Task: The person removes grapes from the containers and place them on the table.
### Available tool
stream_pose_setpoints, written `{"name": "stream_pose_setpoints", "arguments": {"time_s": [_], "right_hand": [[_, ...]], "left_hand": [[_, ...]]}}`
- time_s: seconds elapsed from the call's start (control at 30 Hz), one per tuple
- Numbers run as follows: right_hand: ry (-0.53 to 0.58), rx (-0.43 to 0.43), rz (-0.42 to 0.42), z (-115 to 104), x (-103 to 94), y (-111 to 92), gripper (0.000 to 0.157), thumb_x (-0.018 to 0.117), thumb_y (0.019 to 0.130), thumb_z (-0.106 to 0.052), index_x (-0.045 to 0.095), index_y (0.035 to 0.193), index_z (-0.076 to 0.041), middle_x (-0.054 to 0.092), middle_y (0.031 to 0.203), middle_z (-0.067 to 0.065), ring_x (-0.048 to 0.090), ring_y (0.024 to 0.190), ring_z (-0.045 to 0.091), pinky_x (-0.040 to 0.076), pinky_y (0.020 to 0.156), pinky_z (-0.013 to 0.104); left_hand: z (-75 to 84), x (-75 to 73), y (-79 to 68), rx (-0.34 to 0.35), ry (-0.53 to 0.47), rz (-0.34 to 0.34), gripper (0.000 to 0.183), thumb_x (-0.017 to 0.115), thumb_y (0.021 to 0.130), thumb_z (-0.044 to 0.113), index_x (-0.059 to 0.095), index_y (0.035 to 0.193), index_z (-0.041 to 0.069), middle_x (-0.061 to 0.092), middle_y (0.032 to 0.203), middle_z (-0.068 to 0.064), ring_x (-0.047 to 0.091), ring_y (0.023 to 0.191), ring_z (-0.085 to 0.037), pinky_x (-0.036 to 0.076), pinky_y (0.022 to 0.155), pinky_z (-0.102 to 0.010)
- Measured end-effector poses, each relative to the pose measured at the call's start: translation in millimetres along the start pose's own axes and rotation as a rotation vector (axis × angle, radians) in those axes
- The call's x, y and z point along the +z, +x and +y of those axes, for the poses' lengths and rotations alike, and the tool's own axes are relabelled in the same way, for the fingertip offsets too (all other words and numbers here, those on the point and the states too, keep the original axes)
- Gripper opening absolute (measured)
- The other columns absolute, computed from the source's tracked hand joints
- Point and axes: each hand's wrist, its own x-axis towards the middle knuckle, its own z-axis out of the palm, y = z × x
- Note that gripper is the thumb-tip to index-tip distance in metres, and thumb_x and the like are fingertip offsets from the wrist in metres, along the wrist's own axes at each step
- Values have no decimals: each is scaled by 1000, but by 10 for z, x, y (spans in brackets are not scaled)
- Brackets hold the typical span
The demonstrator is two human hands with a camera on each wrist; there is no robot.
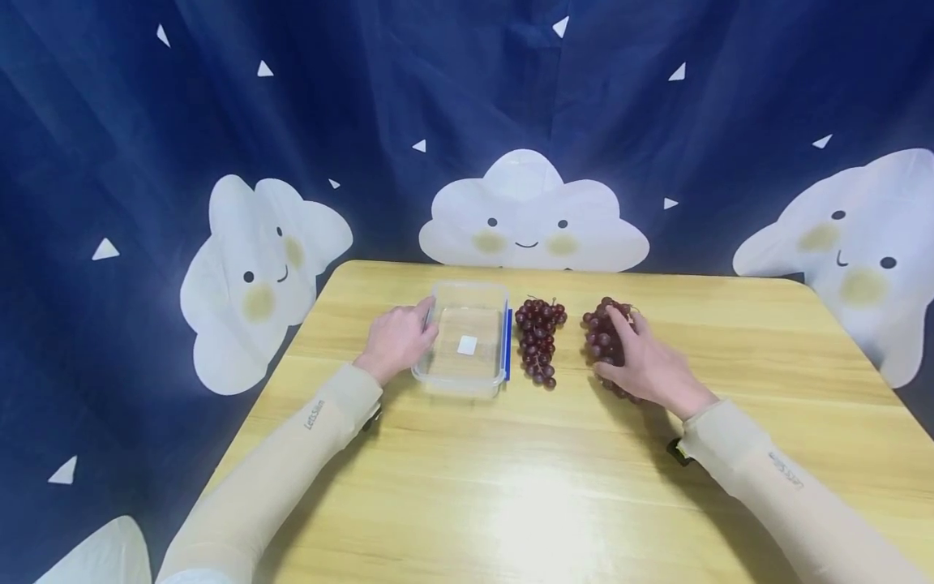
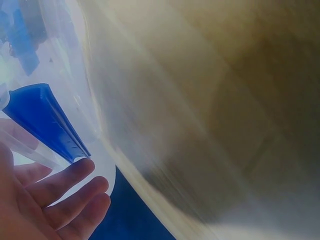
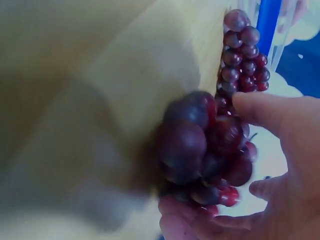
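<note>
A clear plastic food container [image 1: 458, 381] with blue side latches stands on the table, a small white square on its bottom. My left hand [image 1: 397, 339] holds the container's left side; in the left wrist view its fingers [image 2: 75, 175] lie by a blue latch [image 2: 42, 120]. Right of the container lies one bunch of dark red grapes [image 1: 537, 332]. Farther right, my right hand [image 1: 649, 365] grips a second bunch of grapes [image 1: 600, 337], thumb and fingers spread around it. The palm hides part of this bunch in the head view.
Everything rests on a light wooden table [image 1: 409, 487] with rounded corners. Behind it hangs a dark blue curtain [image 1: 467, 97] with white clouds and small triangles. The first grape bunch lies close beside the container's right latch [image 1: 508, 345].
</note>
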Motion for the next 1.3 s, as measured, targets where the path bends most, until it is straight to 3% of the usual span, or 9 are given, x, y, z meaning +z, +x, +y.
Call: {"name": "stream_pose_setpoints", "arguments": {"time_s": [0.1,0.23,0.33,0.43,0.7,1.0,1.3], "right_hand": [[-49,-35,80,-69,-44,-31,94,69,88,-57,25,159,-14,24,157,30,56,114,59,53,71,64],[-98,-144,212,-236,-64,-35,76,67,89,-56,49,145,-7,43,148,25,54,120,51,50,88,65],[-99,-233,267,-393,-37,-6,62,66,92,-47,59,135,-3,58,135,22,56,121,44,46,100,61],[-75,-268,250,-570,-19,28,57,62,96,-42,59,134,-1,63,129,21,58,120,41,47,103,57],[-48,-297,203,-1039,61,227,61,57,98,-45,53,143,-4,56,143,22,51,134,41,41,111,56],[9,-290,49,-1382,298,464,69,58,99,-44,45,147,5,57,134,23,68,99,31,59,88,44],[-52,-307,98,-1429,424,557,61,60,96,-26,46,144,9,58,126,23,64,93,27,60,78,40]], "left_hand": [[-3,14,4,-4,3,0,51,51,97,32,53,146,17,72,91,-8,67,77,-27,53,57,-44],[-2,10,12,-9,1,0,51,50,98,32,53,146,17,73,94,-11,67,76,-28,52,57,-44],[-1,6,10,-11,4,-4,51,50,97,33,52,146,17,74,96,-12,68,78,-30,53,57,-45],[0,0,1,-12,6,-13,52,50,97,34,51,147,18,74,96,-11,68,78,-30,52,56,-44],[-6,-4,6,-3,2,0,50,49,97,33,51,145,17,73,92,-10,66,74,-27,52,55,-44],[3,-14,15,-18,2,-23,52,50,98,33,50,147,17,74,102,-13,69,83,-31,55,63,-48],[-12,-31,46,-41,-12,-32,55,49,96,33,50,148,15,72,93,-12,64,76,-27,52,59,-43]]}}
